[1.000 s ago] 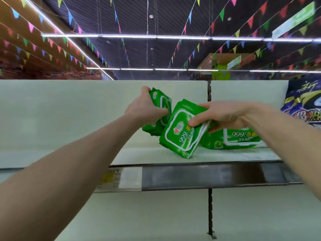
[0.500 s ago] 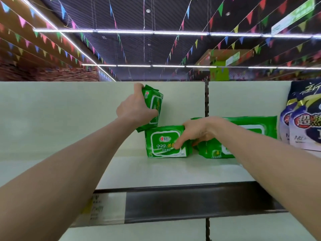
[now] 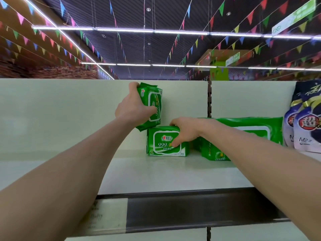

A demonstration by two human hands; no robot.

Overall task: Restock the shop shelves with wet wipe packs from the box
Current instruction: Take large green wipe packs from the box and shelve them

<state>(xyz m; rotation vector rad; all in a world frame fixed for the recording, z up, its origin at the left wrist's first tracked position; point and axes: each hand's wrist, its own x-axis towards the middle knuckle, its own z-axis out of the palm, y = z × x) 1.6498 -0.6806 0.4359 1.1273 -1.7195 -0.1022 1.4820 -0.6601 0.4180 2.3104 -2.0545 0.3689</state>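
A small green wet wipe pack (image 3: 164,144) stands on its long edge on the pale shelf (image 3: 156,173), label facing me. My right hand (image 3: 185,132) grips its top right corner, thumb on the label. My left hand (image 3: 134,108) holds a second green pack (image 3: 152,106) upright in the air, its lower end just above the standing pack's top left. A larger green wipe pack (image 3: 243,134) stands to the right, partly hidden by my right forearm. The box is not in view.
Dark blue and white bags (image 3: 305,117) stand at the shelf's far right. A slotted upright post (image 3: 209,99) splits the white back panel. The shelf's dark front rail (image 3: 191,211) carries a price label (image 3: 104,216).
The right hand swung its pack from tilted in the air to standing on the shelf and now holds it there. The left hand lifted its pack higher. The camera moved closer.
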